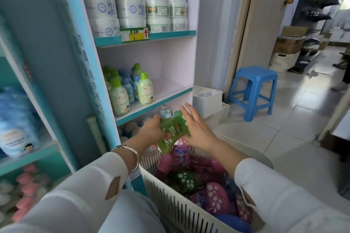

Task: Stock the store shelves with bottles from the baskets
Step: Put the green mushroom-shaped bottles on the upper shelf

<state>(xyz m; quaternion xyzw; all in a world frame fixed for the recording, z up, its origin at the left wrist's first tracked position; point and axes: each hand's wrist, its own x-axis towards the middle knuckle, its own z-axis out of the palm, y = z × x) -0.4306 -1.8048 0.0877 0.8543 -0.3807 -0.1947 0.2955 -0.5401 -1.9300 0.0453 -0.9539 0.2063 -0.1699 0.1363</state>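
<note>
Green bottle [171,126], blurred, in left hand [151,128]; right hand [197,128] covers its edge.

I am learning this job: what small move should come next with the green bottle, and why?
Probably lift the green bottle to the middle shelf: the left hand grips it above the basket, and bare space lies right of the small bottles.

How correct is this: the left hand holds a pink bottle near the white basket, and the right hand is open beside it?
One detail is wrong. The head view shows that the bottle in the left hand is green with white spots, not pink. The rest stands: it is near the white basket, and the right hand is open beside it.
</note>
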